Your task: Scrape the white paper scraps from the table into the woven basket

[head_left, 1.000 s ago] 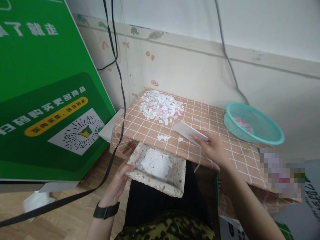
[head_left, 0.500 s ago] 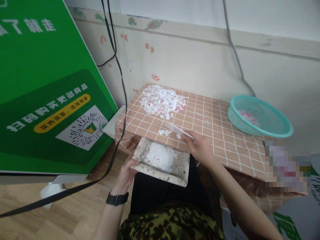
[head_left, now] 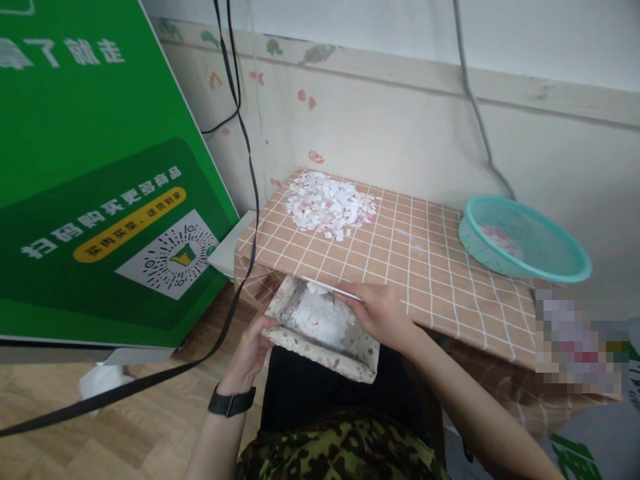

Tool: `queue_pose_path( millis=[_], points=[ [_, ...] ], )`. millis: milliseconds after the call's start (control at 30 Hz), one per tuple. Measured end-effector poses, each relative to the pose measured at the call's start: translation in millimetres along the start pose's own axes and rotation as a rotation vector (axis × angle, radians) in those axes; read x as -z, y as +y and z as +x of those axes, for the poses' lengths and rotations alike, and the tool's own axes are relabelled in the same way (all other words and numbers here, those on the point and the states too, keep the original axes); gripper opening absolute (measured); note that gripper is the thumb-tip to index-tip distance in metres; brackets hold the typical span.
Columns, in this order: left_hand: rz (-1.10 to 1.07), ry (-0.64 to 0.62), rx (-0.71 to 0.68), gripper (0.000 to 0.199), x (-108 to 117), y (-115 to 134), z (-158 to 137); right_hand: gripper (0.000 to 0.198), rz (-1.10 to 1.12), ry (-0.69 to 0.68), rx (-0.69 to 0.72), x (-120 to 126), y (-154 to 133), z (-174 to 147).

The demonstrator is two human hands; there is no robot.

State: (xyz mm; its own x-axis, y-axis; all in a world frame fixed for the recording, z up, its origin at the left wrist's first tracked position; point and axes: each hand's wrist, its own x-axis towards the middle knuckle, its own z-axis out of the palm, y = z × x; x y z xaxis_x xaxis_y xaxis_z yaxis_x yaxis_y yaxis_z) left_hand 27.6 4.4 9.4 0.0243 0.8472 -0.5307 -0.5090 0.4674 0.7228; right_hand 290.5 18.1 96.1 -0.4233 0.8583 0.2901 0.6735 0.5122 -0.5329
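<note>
My left hand (head_left: pixel 251 350) grips the left end of a shallow rectangular box (head_left: pixel 320 358) covered in floral pattern, with the thumb over its rim. White paper scraps (head_left: pixel 320 321) fill much of the box bottom, a tiny pink bit among them. Between the fingers of my right hand (head_left: pixel 383 313) is a thin, flat white strip (head_left: pixel 333 289), lying along the table's front edge over the far side of the box. A few scraps are at the strip's near side, above the box. Part of the box's right end is hidden behind my right hand.
A heap of white and pinkish paper scraps (head_left: pixel 330 203) lies at the back left of the table with a checked brown cloth (head_left: pixel 430 277). A turquoise basket (head_left: pixel 575 260) stands at right. On the left are a green sign (head_left: pixel 100 133) and a hanging black strap (head_left: pixel 247 220).
My right hand has drawn the strip toward me, from the tabletop to the box's far rim. The loose scraps near the table's front edge are gone from there. My left hand still holds the box.
</note>
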Motion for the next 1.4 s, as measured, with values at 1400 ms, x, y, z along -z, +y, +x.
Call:
queue_pose_path(
  millis=[1400],
  points=[
    [0.068,-0.007,0.048,0.052,-6.0,-45.0,15.3,0.045,0.706,0.107,-0.384,67.8,151.7,76.7]
  ],
)
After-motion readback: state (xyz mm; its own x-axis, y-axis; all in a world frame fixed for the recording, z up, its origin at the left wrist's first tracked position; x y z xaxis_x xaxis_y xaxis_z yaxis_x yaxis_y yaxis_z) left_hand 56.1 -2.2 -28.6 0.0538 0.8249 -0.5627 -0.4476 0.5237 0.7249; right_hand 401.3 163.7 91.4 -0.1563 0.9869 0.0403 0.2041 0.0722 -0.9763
